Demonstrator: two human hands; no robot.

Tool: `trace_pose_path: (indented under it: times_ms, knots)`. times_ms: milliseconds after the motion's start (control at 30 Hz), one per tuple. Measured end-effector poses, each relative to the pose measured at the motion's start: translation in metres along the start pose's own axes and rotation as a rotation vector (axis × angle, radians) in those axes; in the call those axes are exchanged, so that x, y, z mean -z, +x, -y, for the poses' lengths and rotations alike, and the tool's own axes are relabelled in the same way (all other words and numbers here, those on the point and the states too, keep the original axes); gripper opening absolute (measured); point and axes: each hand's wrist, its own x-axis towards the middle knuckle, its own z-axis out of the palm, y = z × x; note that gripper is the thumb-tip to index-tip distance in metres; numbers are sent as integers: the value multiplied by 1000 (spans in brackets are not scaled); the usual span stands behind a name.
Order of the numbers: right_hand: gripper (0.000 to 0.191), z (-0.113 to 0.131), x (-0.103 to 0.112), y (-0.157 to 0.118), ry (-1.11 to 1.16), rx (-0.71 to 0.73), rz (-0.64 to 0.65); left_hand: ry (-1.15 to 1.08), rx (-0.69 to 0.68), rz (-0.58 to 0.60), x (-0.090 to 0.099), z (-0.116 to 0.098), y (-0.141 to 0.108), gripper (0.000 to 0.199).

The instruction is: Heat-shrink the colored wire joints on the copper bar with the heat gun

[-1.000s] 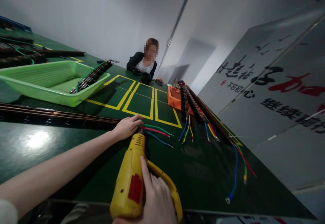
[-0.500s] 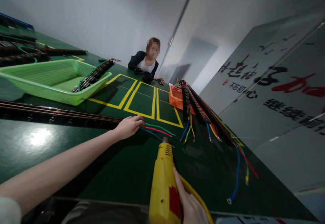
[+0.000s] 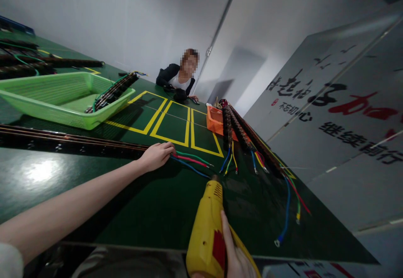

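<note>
My left hand [image 3: 157, 156] is closed around the wire end of a long dark busbar [image 3: 78, 143] lying on the green table. Past its fingertips fan out a green wire [image 3: 195, 158], a red wire [image 3: 190, 159] and a blue wire [image 3: 192, 169]. My right hand [image 3: 236, 253] grips a yellow heat gun [image 3: 206, 227], seen from behind. Its metal nozzle points away from me and sits beside the tip of the blue wire, partly covering it. Whether nozzle and wire touch, I cannot tell.
A green basket [image 3: 94, 120] holding a short wired bar stands left. An orange basket [image 3: 214, 120] is at the right, with several dark bars [image 3: 239, 127] whose lugged wires hang toward me. A co-worker [image 3: 181, 74] sits across the table [image 3: 141, 211]. More bars [image 3: 63, 61] lie far left.
The heat gun's nozzle has shifted right along the blue wire toward its tip. My left hand keeps its hold on the wires. The whole view has slid slightly.
</note>
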Motion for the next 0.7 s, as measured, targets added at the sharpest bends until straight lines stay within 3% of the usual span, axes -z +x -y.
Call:
trace_pose_path:
  times_ms: [533,700]
  knots:
    - [136,82,-8,14,158,239,2,42,-13,-17,-6,3,1,31]
    - [139,94,-4,24,211,306,117,52,-9,2,-6,3,1,32]
